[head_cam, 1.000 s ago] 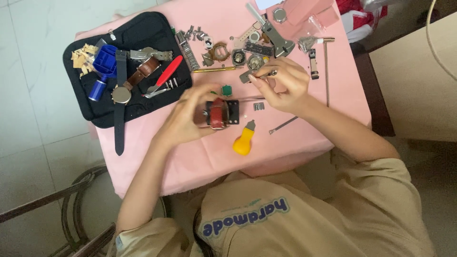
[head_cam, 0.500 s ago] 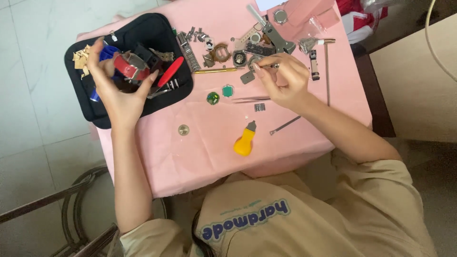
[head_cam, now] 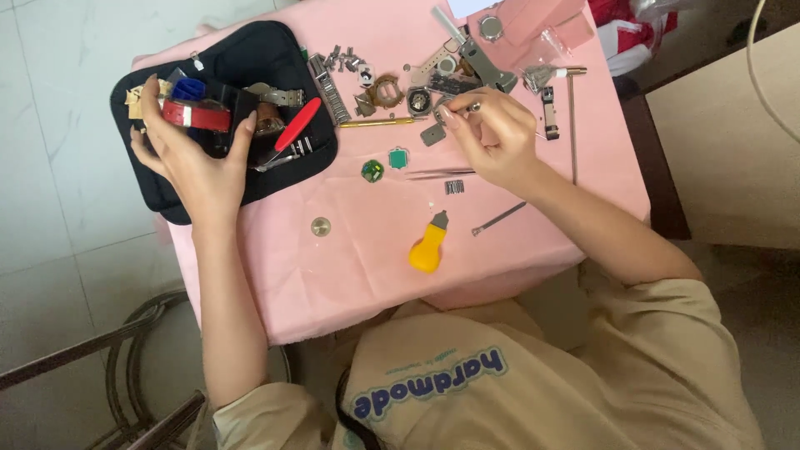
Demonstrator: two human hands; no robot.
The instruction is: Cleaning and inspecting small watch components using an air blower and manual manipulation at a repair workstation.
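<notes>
My left hand point(head_cam: 193, 157) is over the black tool pouch point(head_cam: 275, 58) at the table's left and grips a red watch case holder point(head_cam: 197, 116) between thumb and fingers. My right hand point(head_cam: 493, 140) rests on the pink tablecloth point(head_cam: 367, 250) near the far middle, its fingertips pinched on a small metal watch part point(head_cam: 472, 107). Thin tweezers point(head_cam: 440, 173) and a green square dial point(head_cam: 398, 157) lie just left of that hand. A yellow pear-shaped case opener point(head_cam: 427, 249) lies near the front edge.
The pouch holds a red-handled tool point(head_cam: 297, 124), a blue item point(head_cam: 188, 88) and watch straps. Scattered metal watch parts, a bracelet strip point(head_cam: 328, 86), a round coin-like disc point(head_cam: 321, 226) and a thin pin tool point(head_cam: 499, 218) lie on the cloth. A pink box point(head_cam: 533, 18) stands at the far edge. A chair frame point(head_cam: 125, 367) is lower left.
My left hand carried the red holder from the table's middle left onto the black pouch. My right hand stayed near the parts, still pinching.
</notes>
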